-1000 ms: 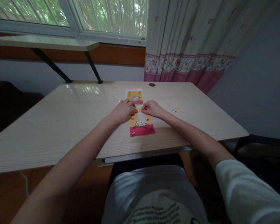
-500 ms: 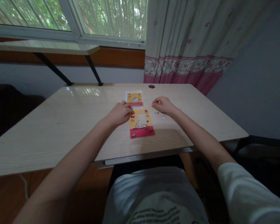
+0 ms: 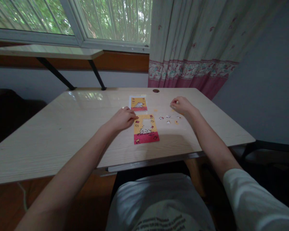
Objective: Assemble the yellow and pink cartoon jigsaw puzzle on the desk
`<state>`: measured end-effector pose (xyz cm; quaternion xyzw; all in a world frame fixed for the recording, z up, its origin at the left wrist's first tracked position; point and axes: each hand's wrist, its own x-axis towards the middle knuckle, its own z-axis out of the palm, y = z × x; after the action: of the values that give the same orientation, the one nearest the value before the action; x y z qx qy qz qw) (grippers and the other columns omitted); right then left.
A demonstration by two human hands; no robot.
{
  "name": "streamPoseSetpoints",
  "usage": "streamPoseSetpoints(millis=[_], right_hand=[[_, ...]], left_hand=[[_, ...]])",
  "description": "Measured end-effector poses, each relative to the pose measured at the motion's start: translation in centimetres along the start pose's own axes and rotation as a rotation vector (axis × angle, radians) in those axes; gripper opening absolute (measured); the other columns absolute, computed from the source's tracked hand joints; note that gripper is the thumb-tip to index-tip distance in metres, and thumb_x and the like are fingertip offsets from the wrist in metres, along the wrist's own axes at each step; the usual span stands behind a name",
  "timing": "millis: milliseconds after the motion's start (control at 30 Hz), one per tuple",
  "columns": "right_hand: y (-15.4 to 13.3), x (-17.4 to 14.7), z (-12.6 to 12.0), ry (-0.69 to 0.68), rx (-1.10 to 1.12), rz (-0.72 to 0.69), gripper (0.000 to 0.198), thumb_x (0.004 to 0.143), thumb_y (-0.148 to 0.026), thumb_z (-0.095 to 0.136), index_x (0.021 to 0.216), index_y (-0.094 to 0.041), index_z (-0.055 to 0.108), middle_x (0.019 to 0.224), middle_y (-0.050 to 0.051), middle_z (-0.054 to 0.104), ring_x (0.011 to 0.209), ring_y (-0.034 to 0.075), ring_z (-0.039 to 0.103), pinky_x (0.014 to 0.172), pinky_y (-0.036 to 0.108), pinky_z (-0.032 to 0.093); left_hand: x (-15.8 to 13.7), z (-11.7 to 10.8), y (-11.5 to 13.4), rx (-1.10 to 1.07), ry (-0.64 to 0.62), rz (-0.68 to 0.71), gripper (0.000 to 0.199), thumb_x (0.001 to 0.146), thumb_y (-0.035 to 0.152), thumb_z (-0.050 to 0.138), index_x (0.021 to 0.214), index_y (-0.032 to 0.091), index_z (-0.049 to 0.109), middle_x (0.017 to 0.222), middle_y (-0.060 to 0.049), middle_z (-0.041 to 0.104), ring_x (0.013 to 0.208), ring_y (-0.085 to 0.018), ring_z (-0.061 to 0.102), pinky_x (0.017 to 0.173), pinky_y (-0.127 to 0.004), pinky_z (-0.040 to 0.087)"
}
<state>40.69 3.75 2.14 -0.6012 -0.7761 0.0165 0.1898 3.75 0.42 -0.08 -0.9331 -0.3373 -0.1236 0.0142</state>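
A partly assembled jigsaw puzzle (image 3: 146, 138), yellow above and red below with a white cartoon animal, lies on the table with a pale gap in its upper middle. My left hand (image 3: 125, 118) has its bent fingers together, holding the puzzle's top left corner. Several loose puzzle pieces (image 3: 168, 122), some white and some yellow, are scattered to the right of the puzzle. Beyond them, my right hand (image 3: 181, 105) is closed in a pinch above the table; whatever is between its fingertips is too small to tell. Behind the puzzle lies a picture card (image 3: 139, 103) with a similar design.
The pale wooden table (image 3: 69, 128) has a round cable hole (image 3: 156, 91) near its back edge. At the back left, a raised shelf (image 3: 50, 51) stands on black supports. A curtain (image 3: 183, 48) hangs behind, beside the window.
My right hand has moved right, away from the puzzle, and more loose pieces show where it was. My left hand remains at the puzzle's corner.
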Motion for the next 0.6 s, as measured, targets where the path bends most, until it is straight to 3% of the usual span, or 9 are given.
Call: streamPoseSetpoints(millis=[133,333,600], right_hand=[[-1.1,0.0,0.7,-0.063,0.003,-0.027,0.023,0.087,-0.019,0.057,0.094,-0.014,0.078,0.095,0.012,0.077,0.085,0.021,0.067,0.078,0.028,0.047],[-5.3,0.6,3.5,-0.123,0.076,-0.167,0.024,0.089,-0.026,0.063,0.106,-0.013,0.076,0.105,0.013,0.074,0.095,0.021,0.066,0.088,0.030,0.047],[-6.9,1.2,4.3,-0.220,0.140,-0.067,0.020,0.087,-0.022,0.068,0.101,-0.009,0.073,0.103,0.014,0.074,0.092,0.019,0.066,0.082,0.027,0.047]], left_hand=[[0.1,0.1,-0.1,-0.021,0.001,0.000,0.031,0.090,0.019,0.050,0.101,0.021,0.079,0.100,-0.010,0.075,0.089,-0.025,0.058,0.085,-0.040,0.042],[0.1,0.0,-0.1,-0.001,-0.011,0.002,0.031,0.089,0.017,0.051,0.102,0.021,0.079,0.100,-0.009,0.076,0.087,-0.024,0.059,0.084,-0.038,0.043],[0.1,-0.4,0.2,0.006,-0.024,-0.003,0.033,0.089,0.017,0.048,0.102,0.019,0.078,0.100,-0.010,0.076,0.090,-0.025,0.059,0.086,-0.039,0.045]])
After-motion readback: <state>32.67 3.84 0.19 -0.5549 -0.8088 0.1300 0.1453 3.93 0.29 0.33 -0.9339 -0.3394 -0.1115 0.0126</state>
